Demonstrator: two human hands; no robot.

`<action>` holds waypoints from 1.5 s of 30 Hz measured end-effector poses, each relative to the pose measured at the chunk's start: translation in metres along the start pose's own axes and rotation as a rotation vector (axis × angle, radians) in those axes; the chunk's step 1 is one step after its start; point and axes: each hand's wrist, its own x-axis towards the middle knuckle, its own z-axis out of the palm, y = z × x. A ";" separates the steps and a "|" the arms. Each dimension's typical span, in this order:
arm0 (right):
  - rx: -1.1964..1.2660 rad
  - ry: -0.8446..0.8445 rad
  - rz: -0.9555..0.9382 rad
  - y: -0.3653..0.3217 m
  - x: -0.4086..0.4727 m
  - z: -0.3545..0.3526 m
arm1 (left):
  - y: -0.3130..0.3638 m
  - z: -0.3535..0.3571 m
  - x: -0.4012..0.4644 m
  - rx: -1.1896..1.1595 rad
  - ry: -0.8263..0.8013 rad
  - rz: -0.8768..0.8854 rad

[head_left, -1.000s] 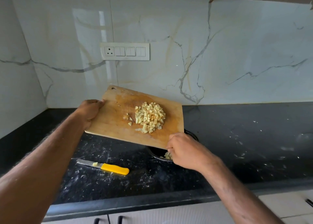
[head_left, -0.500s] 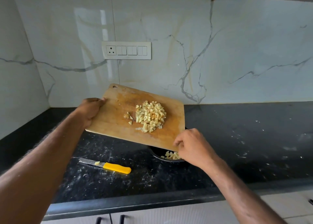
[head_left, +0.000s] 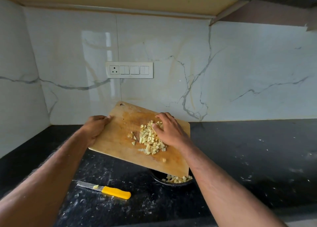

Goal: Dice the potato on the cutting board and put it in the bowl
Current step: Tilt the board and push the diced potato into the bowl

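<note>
My left hand (head_left: 96, 129) grips the left edge of the wooden cutting board (head_left: 118, 141), which is lifted off the counter and tilted down to the right. A pile of pale diced potato (head_left: 150, 141) lies on the board. My right hand (head_left: 168, 130) rests on the far right side of the pile with its fingers spread over the cubes. Under the board's lower right corner sits a dark bowl (head_left: 159, 179), mostly hidden by the board, with some potato cubes (head_left: 177, 179) showing inside.
A knife with a yellow handle (head_left: 109, 191) lies on the black speckled counter (head_left: 248, 158) at front left, with a potato bit on its blade. A marble backsplash with a switch panel (head_left: 129, 70) stands behind. The counter's front edge runs below.
My right hand has left the bowl's side and come up onto the board, onto the potato pile. A few cubes have slid lower on the board. The view has tilted upward.
</note>
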 end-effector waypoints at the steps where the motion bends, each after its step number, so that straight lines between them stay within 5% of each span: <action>1: -0.003 -0.027 0.013 -0.002 0.003 0.002 | 0.000 0.000 0.001 0.004 -0.005 0.001; 14: -0.188 0.027 -0.029 -0.005 -0.001 0.011 | -0.004 -0.005 0.005 -0.022 -0.011 -0.009; 45: -0.033 0.080 -0.072 0.008 -0.109 -0.013 | 0.007 0.001 -0.001 0.006 0.023 0.004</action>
